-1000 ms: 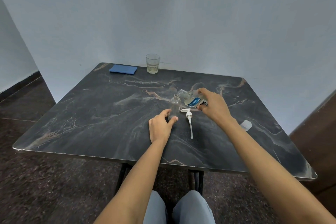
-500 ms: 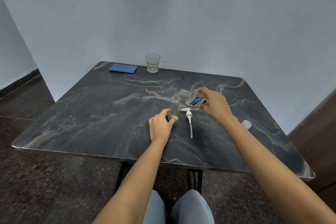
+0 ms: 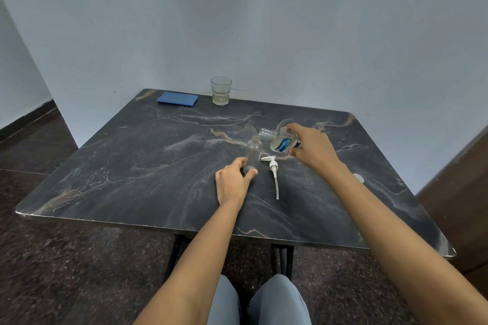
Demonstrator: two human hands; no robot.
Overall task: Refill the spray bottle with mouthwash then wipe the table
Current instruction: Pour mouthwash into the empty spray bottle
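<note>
A small clear spray bottle [image 3: 253, 152] stands upright and uncapped on the dark marble table [image 3: 126, 161]. My left hand [image 3: 232, 182] grips its base. My right hand [image 3: 313, 149] holds the mouthwash bottle [image 3: 277, 141], clear with a blue label, tilted with its open mouth just above the spray bottle's neck. The white pump sprayer head [image 3: 273, 167] with its dip tube lies on the table just right of the spray bottle. A folded blue cloth [image 3: 177, 99] lies at the far left corner.
A glass tumbler [image 3: 221, 90] with a little liquid stands at the back edge near the wall. A white cap [image 3: 358, 177] lies on the table beside my right forearm. Walls close in behind; my knees are under the near edge.
Both hands and both bottles keep nearly the same pose. The mouthwash bottle stays tilted over the spray bottle's neck; only the camera view has shifted slightly.
</note>
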